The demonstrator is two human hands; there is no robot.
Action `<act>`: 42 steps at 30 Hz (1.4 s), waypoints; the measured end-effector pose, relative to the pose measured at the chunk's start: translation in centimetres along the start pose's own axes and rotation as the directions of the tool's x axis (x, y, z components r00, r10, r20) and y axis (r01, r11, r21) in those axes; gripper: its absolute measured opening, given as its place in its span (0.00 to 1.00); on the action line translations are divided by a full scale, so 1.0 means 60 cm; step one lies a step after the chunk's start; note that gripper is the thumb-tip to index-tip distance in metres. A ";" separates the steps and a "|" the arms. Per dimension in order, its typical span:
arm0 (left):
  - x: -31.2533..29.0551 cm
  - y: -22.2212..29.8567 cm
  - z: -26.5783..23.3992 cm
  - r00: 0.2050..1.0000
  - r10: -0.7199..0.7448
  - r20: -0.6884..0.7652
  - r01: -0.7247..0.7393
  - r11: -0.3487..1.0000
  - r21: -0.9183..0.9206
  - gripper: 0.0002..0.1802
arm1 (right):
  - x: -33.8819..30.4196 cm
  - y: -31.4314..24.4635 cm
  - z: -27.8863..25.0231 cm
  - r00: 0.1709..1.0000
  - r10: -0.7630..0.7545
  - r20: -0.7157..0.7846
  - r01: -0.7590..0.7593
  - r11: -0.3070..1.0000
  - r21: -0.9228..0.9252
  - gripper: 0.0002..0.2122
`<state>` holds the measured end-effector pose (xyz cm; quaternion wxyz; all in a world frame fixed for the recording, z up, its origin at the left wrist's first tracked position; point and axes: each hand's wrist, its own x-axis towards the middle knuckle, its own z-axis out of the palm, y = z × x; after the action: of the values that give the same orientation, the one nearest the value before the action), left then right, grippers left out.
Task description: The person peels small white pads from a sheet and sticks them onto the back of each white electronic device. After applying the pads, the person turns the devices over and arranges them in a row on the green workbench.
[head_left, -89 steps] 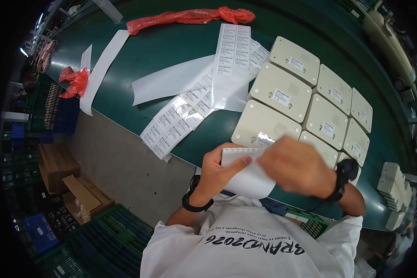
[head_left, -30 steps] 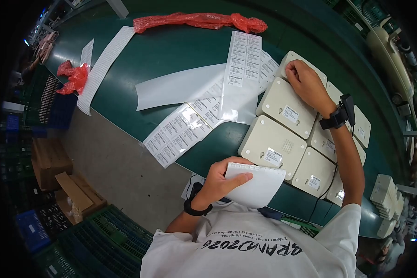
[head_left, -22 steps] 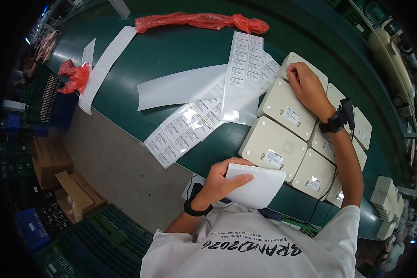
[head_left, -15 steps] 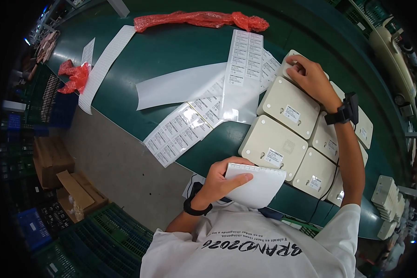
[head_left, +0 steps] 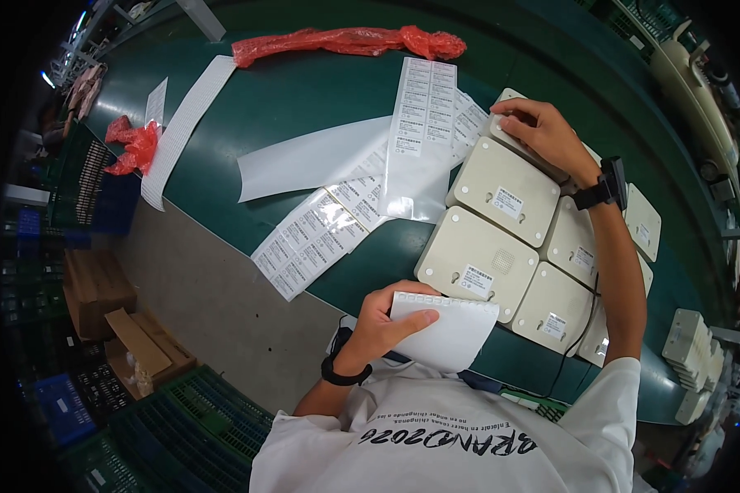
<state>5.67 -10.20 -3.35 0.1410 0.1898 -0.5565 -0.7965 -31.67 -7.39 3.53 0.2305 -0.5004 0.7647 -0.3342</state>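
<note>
The right hand [head_left: 543, 138] is partly open, its fingers bent and fingertips down at the left end of the far-left cream housing [head_left: 510, 142]; whether something thin is pinched between thumb and forefinger I cannot tell. That housing lies right under the hand, mostly covered by it, its long axis running from far left to near right, with the wrist over its right end. The right hand is clearly the nearer one: the left hand [head_left: 386, 325] is well back toward the body, closed on a folded white sheet [head_left: 444, 334], thumb on top and fingers behind, the scalloped edge facing away from the person. Between the two hands lie two more housings, the middle one [head_left: 489, 182] and the near one [head_left: 462, 261], each with a white label, the near one just beyond the sheet. More housings stand in rows to the right, partly beneath the right forearm, crossed by a thin black cable [head_left: 585, 335]. To the left on the green bench [head_left: 304, 94] are overlapping label sheets [head_left: 423, 107] and a blank white strip [head_left: 304, 156]; a twisted red plastic bag [head_left: 345, 41] lies along the far side.
</note>
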 end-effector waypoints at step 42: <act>-0.001 -0.003 0.001 0.999 0.032 0.019 -0.032 0.999 -0.001 0.15 | 0.028 0.005 0.007 0.905 -0.425 0.026 0.221 0.417 -0.881 0.12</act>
<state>5.71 -10.05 -3.47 0.1485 0.1733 -0.5603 -0.7962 -32.22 -8.97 3.01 -0.2013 -0.6483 0.7342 0.0110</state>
